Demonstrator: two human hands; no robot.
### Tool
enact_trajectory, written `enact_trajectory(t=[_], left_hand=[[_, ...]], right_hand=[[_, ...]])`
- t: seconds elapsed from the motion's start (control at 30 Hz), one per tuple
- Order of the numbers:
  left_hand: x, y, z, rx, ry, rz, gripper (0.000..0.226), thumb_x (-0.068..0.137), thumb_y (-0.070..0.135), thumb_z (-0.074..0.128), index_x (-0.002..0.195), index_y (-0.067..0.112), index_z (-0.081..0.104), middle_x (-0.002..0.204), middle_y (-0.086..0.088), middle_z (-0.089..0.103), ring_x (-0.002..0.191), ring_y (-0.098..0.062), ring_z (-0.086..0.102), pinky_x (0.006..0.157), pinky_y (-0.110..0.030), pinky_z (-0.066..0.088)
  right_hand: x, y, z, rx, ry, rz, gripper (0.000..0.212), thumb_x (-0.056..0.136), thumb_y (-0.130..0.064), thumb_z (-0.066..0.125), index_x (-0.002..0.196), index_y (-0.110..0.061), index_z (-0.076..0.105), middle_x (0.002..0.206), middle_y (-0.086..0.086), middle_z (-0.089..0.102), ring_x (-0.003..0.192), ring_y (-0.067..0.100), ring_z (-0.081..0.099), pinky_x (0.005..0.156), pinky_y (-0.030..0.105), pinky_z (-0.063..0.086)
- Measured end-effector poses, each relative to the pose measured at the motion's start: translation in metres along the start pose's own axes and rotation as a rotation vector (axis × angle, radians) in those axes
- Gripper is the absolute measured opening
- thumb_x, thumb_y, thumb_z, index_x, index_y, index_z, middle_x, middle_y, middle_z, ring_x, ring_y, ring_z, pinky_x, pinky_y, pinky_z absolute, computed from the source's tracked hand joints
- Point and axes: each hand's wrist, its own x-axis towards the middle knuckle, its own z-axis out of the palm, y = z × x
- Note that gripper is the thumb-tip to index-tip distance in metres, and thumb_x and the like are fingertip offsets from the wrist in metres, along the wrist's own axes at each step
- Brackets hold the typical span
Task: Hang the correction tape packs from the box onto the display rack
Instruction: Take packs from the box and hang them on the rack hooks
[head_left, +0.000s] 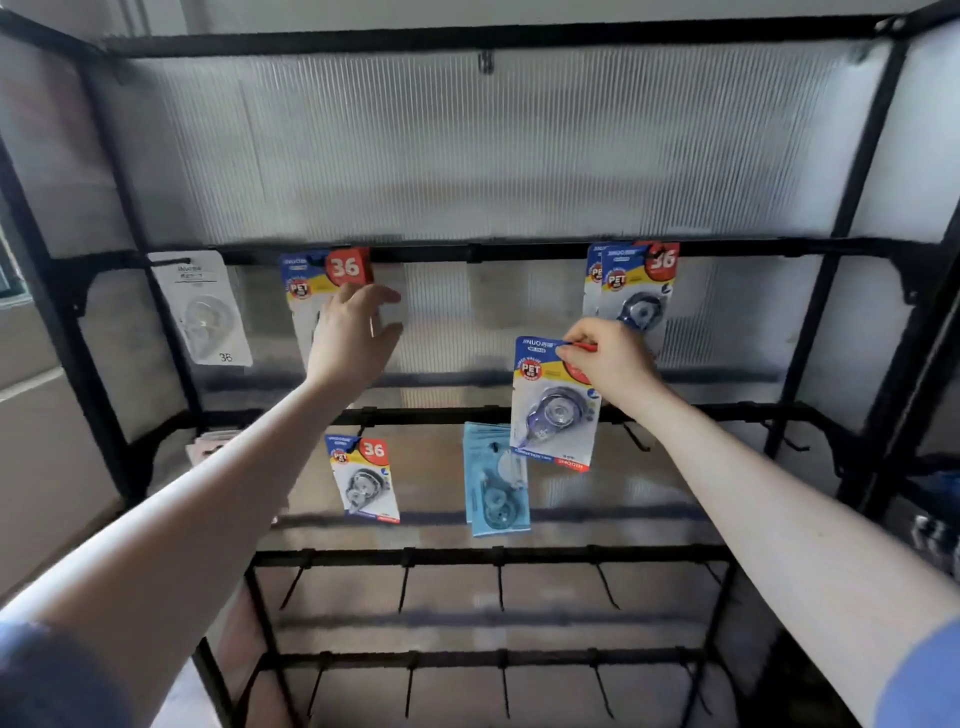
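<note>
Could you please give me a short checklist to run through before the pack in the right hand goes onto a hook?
1. Grip on the held pack: ok, the right hand pinches the correction tape pack at its top edge.
2. Pack faces forward: ok, the printed front shows.
3. Hang hole lined up with a hook: cannot tell, the fingers cover it.
4. Pack at bar height: not ok, it hangs between the upper bar and the middle bar.
5. Left hand clear of the path: ok, it is over at the upper-left pack.
6. Free hooks: ok, several on the lower bars.
</note>
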Motion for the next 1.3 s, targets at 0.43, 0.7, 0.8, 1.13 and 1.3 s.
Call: enact_trajectory(t=[0.43,0.7,0.8,1.13,1.3], left_hand=[[-0.019,0.069,0.068,0.007,-0.057,-0.069,0.031,0.080,0.012,0.067,0.111,0.016,0.064,0.111,-0.011,0.058,0.108,-0.030,0.053,0.092,-0.047,0.045],[-0.022,0.064,0.072,-0.032,-0.052,-0.114,0.031,0.081,0.008,0.066,0.111,0.017,0.064,0.111,-0.009,0.056,0.104,-0.027,0.054,0.091,-0.044,0.047],[-0.026,0.061,0.075,-0.025,-0.066,-0.119,0.031,0.081,0.009,0.066,0.111,0.017,0.064,0.112,-0.008,0.056,0.103,-0.025,0.054,0.090,-0.044,0.048],[-0.032,0.055,0.090,-0.049,-0.098,-0.082,0.029,0.082,0.007,0.064,0.110,0.015,0.064,0.110,-0.008,0.056,0.099,-0.026,0.055,0.088,-0.040,0.048],[-0.032,0.057,0.094,-0.052,-0.114,-0.089,0.029,0.083,0.006,0.063,0.111,0.016,0.063,0.114,-0.008,0.056,0.101,-0.025,0.054,0.089,-0.038,0.048]], right_hand=[[0.055,0.044,-0.097,0.022,0.115,-0.152,0.015,0.084,-0.018,0.066,0.092,-0.005,0.068,0.095,0.008,0.069,0.090,0.021,0.061,0.078,0.034,0.047],[0.083,0.047,-0.101,0.011,0.178,-0.157,0.015,0.085,-0.018,0.065,0.092,-0.004,0.068,0.092,0.009,0.069,0.080,0.013,0.054,0.068,0.024,0.038],[0.086,0.047,-0.100,0.002,0.194,-0.161,0.016,0.085,-0.019,0.066,0.091,-0.005,0.069,0.092,0.009,0.069,0.080,0.012,0.054,0.068,0.023,0.036],[0.090,0.052,-0.101,0.037,0.194,-0.200,0.016,0.089,-0.014,0.060,0.094,-0.001,0.069,0.095,0.011,0.069,0.087,0.017,0.058,0.072,0.026,0.043],[0.092,0.054,-0.103,0.038,0.120,-0.197,0.017,0.090,-0.011,0.057,0.098,-0.002,0.069,0.097,0.011,0.068,0.088,0.016,0.057,0.072,0.022,0.038]])
